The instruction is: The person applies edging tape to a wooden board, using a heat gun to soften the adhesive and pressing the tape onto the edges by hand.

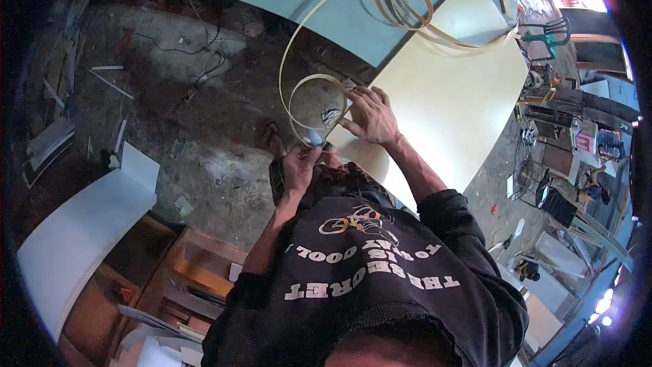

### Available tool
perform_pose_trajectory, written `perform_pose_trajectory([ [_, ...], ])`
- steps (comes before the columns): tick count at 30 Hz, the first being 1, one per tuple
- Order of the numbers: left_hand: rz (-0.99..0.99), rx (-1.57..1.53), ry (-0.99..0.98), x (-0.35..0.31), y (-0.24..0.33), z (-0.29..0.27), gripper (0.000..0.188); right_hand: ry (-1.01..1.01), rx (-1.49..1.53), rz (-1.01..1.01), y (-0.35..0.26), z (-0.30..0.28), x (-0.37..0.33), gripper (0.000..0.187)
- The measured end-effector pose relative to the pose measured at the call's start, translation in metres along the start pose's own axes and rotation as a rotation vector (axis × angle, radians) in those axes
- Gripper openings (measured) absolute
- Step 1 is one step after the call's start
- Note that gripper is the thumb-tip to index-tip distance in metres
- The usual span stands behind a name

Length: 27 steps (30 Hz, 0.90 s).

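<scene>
A thin cream strip of edge banding curls in wide loops above a pale board. My left hand is closed in a pinch on the strip near the board's near left corner; a small light-blue patch shows just beyond its fingertips. On the board's left edge rests my right hand, its fingers bent over the edge where the strip's small loop passes and its thumb set apart. The fingertips are partly hidden. More coils of the strip lie at the far side, trailing across the board.
A blue-green tabletop lies beyond and under the board. At lower left stand an open wooden cabinet and a curved white panel. A cable hangs to the floor. Clutter and a green chair line the right.
</scene>
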<state>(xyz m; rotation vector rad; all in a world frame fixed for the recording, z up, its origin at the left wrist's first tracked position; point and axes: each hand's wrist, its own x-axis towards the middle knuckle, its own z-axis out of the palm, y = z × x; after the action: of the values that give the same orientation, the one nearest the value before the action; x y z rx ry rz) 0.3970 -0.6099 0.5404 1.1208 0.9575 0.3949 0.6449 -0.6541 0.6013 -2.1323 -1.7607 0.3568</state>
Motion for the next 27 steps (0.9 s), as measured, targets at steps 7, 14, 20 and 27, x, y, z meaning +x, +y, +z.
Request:
perform_pose_trajectory([
  [7,-0.038,0.323,-0.012,0.013,-0.008,-0.009,0.033,0.024,-0.036,-0.023,0.006,0.002,-0.001,0.066],
  [14,-0.055,0.046,-0.071,0.037,0.008,0.009,0.037,0.027,-0.066,-0.013,0.009,0.005,-0.004,0.069],
  [20,-0.011,-0.057,-0.077,0.042,0.02,0.016,0.033,0.03,-0.061,0.021,0.01,0.007,-0.004,0.071],
  [27,0.048,-0.014,-0.09,0.048,0.013,0.011,0.028,0.032,-0.076,0.036,0.004,0.008,-0.004,0.073],
])
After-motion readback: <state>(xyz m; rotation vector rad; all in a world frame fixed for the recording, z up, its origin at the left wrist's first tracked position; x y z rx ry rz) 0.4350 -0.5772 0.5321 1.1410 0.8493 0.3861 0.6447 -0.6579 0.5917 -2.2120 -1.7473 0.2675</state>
